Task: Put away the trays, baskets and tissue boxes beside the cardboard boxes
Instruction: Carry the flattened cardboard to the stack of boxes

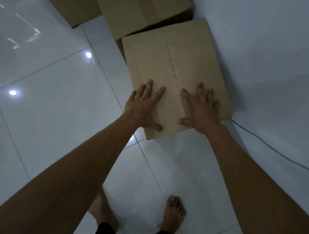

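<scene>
From the head cam I see glossy white floor tiles (46, 93) on the far left w/ lamp glare, then a dark carton (66, 1) and a taped carton (140, 6) at the top. My left hand (143, 106) lies flat on the nearest cardboard box (154, 61), fingers (148, 85) spread wide, holding nothing. Right of the torn tape seam (177, 92), my right hand (200, 109) rests flat too, fingers splayed, empty. The box sits on the floor against the wall (275, 52); a cable (276, 152) trails far right. No trays, baskets or tissue boxes in view. The lid prob flexes at the seam, so I'd grip the stiff side edges; weight unknown.
</scene>
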